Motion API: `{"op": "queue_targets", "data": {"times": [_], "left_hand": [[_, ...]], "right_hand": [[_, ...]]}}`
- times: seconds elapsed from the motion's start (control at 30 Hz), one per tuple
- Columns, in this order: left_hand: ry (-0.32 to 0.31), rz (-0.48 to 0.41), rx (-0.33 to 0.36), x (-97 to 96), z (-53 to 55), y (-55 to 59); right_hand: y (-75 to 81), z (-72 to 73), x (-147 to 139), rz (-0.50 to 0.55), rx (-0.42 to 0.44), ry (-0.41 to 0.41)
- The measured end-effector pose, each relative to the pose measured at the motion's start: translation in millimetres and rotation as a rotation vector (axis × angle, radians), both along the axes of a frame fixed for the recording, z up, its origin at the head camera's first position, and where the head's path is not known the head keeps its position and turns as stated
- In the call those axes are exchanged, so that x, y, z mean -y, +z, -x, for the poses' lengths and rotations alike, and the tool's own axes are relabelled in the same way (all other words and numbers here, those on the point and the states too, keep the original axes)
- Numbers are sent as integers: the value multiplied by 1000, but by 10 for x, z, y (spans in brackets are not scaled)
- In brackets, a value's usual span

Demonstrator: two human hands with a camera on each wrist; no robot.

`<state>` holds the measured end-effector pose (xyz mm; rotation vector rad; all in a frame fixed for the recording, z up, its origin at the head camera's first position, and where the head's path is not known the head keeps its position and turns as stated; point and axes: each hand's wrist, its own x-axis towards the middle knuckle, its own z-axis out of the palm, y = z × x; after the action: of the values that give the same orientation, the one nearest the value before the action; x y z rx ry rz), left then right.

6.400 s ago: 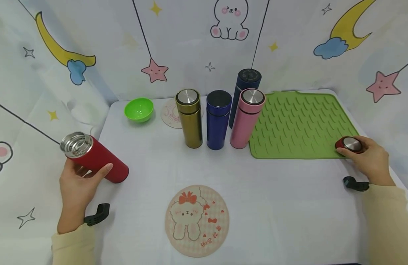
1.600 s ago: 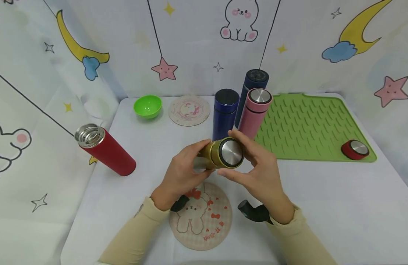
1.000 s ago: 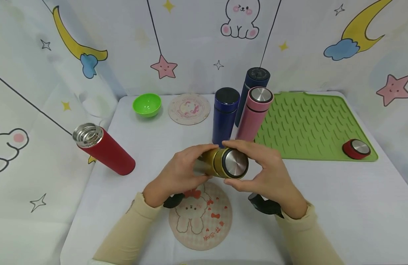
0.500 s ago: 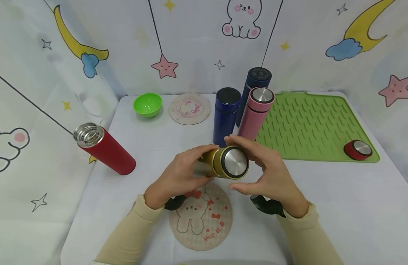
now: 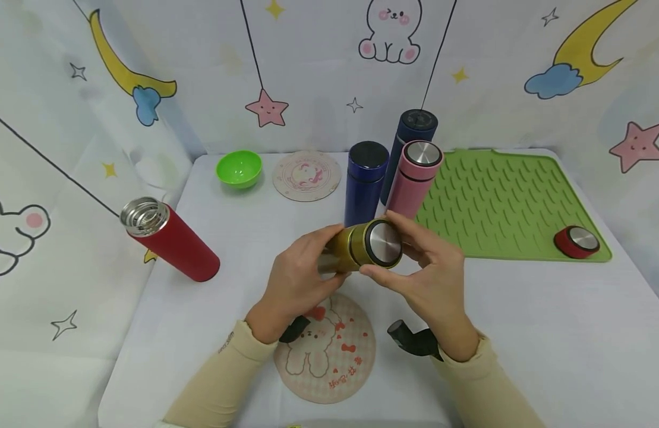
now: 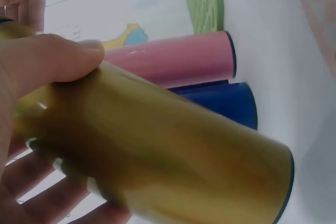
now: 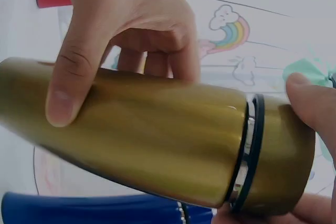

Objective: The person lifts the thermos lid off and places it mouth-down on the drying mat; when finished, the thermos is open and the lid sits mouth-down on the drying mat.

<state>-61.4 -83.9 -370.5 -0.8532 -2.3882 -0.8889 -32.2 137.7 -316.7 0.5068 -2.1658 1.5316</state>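
The left hand [image 5: 297, 273] grips the tilted gold bottle [image 5: 341, 246], and the right hand [image 5: 433, 276] holds its gold lid [image 5: 384, 242] between thumb and fingers. In the head view, from this bottle, the blue bottle [image 5: 366, 190] is at twelve o'clock, the red bottle [image 5: 174, 244] at nine, the red cap [image 5: 576, 242] at three.

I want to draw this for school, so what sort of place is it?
Probably an indoor demonstration corner, though the wider room is out of view. Signs: a white rounded-corner table, a pale backdrop printed with yellow moons and pink stars, and a shiny gold cylindrical flask.
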Motion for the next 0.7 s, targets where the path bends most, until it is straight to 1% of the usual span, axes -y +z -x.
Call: {"op": "queue_targets", "data": {"times": [0.03,0.1,0.27,0.37,0.43,0.53,0.6,0.7], "left_hand": [[-8,5,5,4,2,9],[-35,15,36,24,8,32],[-141,24,167,108,27,109],[-205,25,224,151,40,146],[-233,28,240,165,45,161],[-254,27,244,170,48,163],[-247,25,235,167,41,155],[-226,4,217,156,22,131]], "right_hand": [[5,2,-6,-10,-5,9],[19,9,-34,-36,-24,59],[47,43,-150,-121,-108,259],[53,64,-200,-157,-176,342],[53,74,-218,-170,-214,370],[44,78,-231,-162,-231,397],[29,77,-232,-142,-217,413],[-2,73,-222,-64,-176,443]]}}
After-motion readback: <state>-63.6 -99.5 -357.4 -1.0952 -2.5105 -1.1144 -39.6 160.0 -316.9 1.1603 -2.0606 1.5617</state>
